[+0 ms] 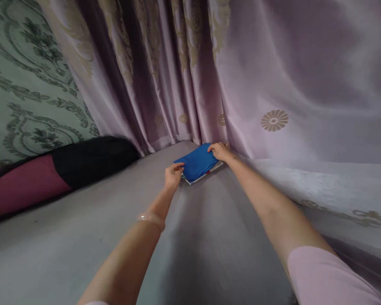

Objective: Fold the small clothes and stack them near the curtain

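A blue folded cloth lies over a flat, book-like thing, whose pale printed edge shows along the near side. Both rest on the grey surface by the foot of the curtain. My left hand pinches the cloth's left corner between thumb and fingers. At the far right corner, my right hand has its fingers curled onto the cloth's edge. What lies beneath the cloth is mostly hidden.
Pinkish-purple curtains with gold patterns hang behind and to the right. A long black and maroon bag lies at the left against green patterned wallpaper. The grey covered surface spreads under my arms.
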Action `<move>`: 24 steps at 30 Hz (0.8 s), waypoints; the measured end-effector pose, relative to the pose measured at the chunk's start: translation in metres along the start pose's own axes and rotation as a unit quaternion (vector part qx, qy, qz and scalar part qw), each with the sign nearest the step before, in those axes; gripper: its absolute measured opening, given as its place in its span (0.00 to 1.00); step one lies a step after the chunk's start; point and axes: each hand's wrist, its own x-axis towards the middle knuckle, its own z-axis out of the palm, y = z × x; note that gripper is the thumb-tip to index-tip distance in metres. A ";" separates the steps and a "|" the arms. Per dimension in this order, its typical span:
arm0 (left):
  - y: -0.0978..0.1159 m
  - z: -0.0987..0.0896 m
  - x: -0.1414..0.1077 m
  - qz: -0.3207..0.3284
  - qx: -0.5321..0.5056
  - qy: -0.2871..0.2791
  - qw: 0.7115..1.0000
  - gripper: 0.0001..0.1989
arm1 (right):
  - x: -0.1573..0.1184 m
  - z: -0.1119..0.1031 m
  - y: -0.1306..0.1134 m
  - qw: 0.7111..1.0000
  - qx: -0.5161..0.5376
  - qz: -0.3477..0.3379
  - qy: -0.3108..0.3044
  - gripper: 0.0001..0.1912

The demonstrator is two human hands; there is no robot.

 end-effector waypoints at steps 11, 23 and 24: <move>-0.017 -0.012 -0.016 -0.014 0.276 0.013 0.961 0.23 | -0.014 0.027 0.008 0.988 -0.143 0.032 -0.042 0.23; -0.039 -0.080 -0.060 0.013 0.382 -0.015 0.924 0.21 | -0.006 0.075 -0.032 0.990 -0.101 0.071 -0.063 0.34; -0.042 -0.090 -0.065 0.009 0.394 -0.019 0.919 0.22 | -0.005 0.076 -0.030 0.987 -0.107 0.089 -0.080 0.35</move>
